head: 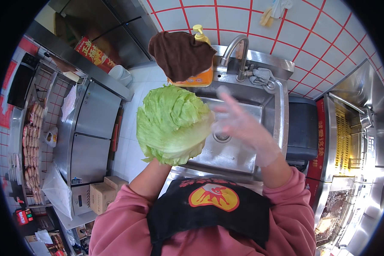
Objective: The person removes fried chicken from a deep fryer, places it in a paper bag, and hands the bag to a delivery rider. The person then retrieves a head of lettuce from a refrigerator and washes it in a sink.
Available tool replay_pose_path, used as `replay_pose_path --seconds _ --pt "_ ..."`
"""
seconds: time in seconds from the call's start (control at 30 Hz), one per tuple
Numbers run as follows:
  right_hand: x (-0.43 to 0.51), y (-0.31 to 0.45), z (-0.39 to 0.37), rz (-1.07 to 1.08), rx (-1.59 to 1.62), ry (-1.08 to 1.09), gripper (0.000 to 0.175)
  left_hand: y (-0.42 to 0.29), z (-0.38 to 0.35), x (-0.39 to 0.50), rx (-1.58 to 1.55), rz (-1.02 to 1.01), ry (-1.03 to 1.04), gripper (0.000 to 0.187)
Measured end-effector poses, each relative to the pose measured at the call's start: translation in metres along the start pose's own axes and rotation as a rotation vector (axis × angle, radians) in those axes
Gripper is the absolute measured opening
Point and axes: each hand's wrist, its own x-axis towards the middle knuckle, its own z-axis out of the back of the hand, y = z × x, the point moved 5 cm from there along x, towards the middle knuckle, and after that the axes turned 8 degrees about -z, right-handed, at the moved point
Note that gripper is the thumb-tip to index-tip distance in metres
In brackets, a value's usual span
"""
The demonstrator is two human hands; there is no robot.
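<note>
A large head of iceberg lettuce (174,124), with pale green outer leaves, is held up in front of me over the left side of the steel sink (208,161). My left forearm (148,180) runs up under it. The left hand itself is hidden beneath the leaves, supporting the head from below. To the right of the lettuce, my right hand (243,124) wears a clear disposable glove and is blurred. Its fingers are spread and hold nothing. They are close to the lettuce's right edge; whether they touch cannot be made out. Below the right hand lies the sink drain (221,137).
Behind the basin stands a curved faucet (242,44), with a grey cloth (261,76) beside it. A brown towel (182,54) drapes over an orange container (195,79) near a yellow pump bottle (200,33). Fryers (342,140) line the right; cardboard boxes (104,193) sit at left.
</note>
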Motion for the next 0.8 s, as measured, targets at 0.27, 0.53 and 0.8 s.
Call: replay_pose_path --seconds 0.27,0.53,0.8 --pt "-0.009 -0.016 -0.033 -0.330 0.254 0.117 0.109 -0.038 0.003 -0.006 0.094 0.094 -0.005 0.058" --pt "0.002 -0.049 -0.056 -0.215 0.859 0.129 0.084 -0.068 -0.074 -0.018 1.562 -0.237 0.511 0.087" --pt "-0.002 -0.073 -0.043 -0.013 0.888 0.212 0.079 -0.089 -0.095 -0.036 1.356 -0.395 0.578 0.044"
